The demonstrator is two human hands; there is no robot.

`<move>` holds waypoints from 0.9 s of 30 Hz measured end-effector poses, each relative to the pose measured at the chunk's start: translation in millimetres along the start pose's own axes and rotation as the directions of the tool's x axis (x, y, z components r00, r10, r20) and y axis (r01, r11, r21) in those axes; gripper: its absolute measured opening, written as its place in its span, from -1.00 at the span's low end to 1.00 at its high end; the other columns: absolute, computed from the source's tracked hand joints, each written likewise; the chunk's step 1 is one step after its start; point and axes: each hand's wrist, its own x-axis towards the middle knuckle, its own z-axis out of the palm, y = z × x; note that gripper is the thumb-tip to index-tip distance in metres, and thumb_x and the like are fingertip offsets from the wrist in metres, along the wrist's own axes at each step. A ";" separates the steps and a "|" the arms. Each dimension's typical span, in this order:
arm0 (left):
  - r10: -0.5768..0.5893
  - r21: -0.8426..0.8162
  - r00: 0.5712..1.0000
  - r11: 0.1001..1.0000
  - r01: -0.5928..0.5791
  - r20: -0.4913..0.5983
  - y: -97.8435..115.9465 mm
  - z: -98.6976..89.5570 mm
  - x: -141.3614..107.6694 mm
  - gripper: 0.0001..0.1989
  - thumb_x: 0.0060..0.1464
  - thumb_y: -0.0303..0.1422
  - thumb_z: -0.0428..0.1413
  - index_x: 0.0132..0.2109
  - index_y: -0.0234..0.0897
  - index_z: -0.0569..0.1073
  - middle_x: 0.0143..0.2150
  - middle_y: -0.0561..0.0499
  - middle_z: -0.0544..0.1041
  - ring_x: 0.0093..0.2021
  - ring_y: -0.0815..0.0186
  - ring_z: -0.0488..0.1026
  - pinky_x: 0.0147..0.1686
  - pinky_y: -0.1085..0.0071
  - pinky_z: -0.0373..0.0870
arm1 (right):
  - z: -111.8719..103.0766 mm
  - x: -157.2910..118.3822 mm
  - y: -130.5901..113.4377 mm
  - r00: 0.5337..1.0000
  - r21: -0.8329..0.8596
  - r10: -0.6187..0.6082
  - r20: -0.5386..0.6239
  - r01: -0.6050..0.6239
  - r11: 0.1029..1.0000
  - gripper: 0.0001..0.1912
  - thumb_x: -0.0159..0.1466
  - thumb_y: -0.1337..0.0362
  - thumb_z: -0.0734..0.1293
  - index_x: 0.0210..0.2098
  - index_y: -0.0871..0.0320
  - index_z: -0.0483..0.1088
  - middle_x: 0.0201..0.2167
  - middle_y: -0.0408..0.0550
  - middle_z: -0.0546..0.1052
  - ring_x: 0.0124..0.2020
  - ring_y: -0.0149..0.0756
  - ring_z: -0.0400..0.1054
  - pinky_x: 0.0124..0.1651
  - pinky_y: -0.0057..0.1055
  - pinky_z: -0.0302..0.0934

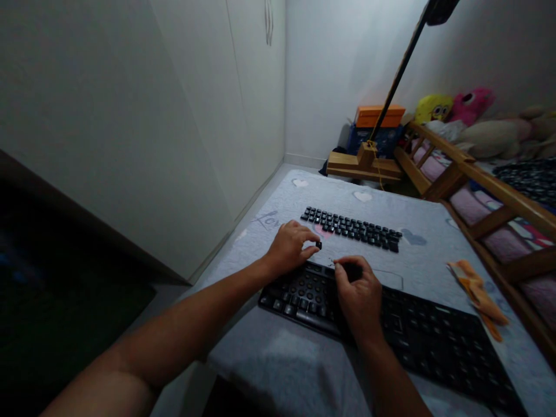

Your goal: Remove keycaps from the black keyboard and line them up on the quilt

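A black keyboard [434,336] lies across the near part of the cloth-covered table, with several keycaps off its left part. Beyond it, loose black keycaps [351,227] are laid out in rows. My left hand [291,248] is above the keyboard's upper left edge, thumb and fingers closed on a small black keycap [318,245]. Over the middle of the keyboard, my right hand [358,289] is closed in a pinch around something thin and small near its fingertips, too small to make out.
An orange cloth [478,295] lies on the table [278,347] at the right. White cabinet doors [208,116] stand on the left. Behind the table are a wooden stand [365,164] with a dark pole and an orange box [379,116]. A wooden bed rail [486,168] runs along the right.
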 end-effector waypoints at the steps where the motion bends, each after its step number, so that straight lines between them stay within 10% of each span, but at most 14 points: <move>1: -0.035 0.008 0.999 0.999 0.035 0.023 -6.8 3.5 7.0 -0.82 0.09 -0.30 0.19 -0.14 -0.19 0.57 -0.16 0.00 0.60 -0.09 0.18 0.38 -0.02 0.20 0.25 | 0.4 -0.1 0.2 1.000 -0.011 -0.017 -0.001 0.017 1.000 -0.91 0.20 0.24 0.30 -0.37 0.12 0.40 -0.44 -0.13 0.50 -0.39 -0.26 0.39 -0.22 -0.35 0.23; 7: -0.170 0.169 0.977 0.974 0.148 0.126 -38.3 27.1 36.1 -0.78 0.08 -0.31 0.15 -0.11 -0.17 0.57 -0.14 -0.02 0.60 -0.07 0.12 0.37 -0.06 0.20 0.26 | 0.2 -0.2 2.5 0.994 -0.077 -0.108 -0.009 0.107 0.991 -0.92 0.21 0.25 0.28 -0.38 0.11 0.39 -0.45 -0.13 0.49 -0.40 -0.27 0.39 -0.22 -0.35 0.23; 14: -0.089 0.375 0.982 0.927 0.021 0.164 -41.8 31.8 38.3 -0.76 0.09 -0.27 0.10 -0.15 -0.24 0.58 -0.11 -0.14 0.53 -0.05 0.06 0.35 -0.09 0.17 0.25 | -2.4 -1.2 -0.3 0.988 -0.096 -0.154 -0.009 0.152 0.984 -0.92 0.22 0.28 0.27 -0.38 0.11 0.39 -0.44 -0.13 0.49 -0.39 -0.27 0.40 -0.23 -0.36 0.23; 27: -0.147 0.241 0.978 0.964 0.109 0.147 -48.1 30.9 35.4 -0.78 0.04 -0.38 0.13 -0.13 -0.19 0.55 -0.16 0.00 0.59 -0.14 0.17 0.43 -0.13 0.28 0.31 | -2.5 -1.5 -1.5 0.988 -0.108 -0.156 0.011 0.156 0.982 -0.92 0.22 0.28 0.26 -0.36 0.10 0.39 -0.43 -0.13 0.50 -0.38 -0.27 0.40 -0.22 -0.37 0.24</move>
